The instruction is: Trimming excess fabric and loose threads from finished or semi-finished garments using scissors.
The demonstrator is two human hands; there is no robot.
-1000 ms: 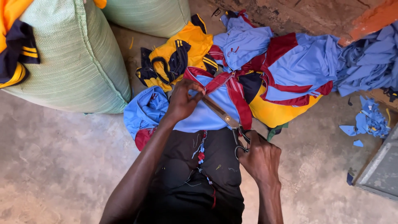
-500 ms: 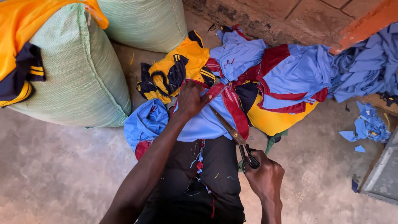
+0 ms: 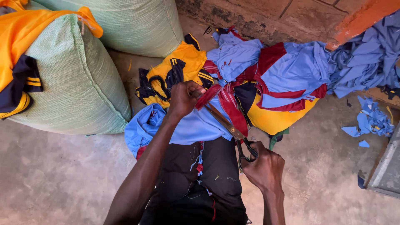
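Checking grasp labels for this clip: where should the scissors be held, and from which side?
By the black loop handles, from the near end by the lap: the scissors point away toward the left hand, blades against red trim. The right hand grips them there.

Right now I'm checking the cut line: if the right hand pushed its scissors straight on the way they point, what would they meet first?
The right hand aims the scissors up-left along the red strip. Beyond that, they would probably meet the left hand gripping the cloth, though depth is unclear.
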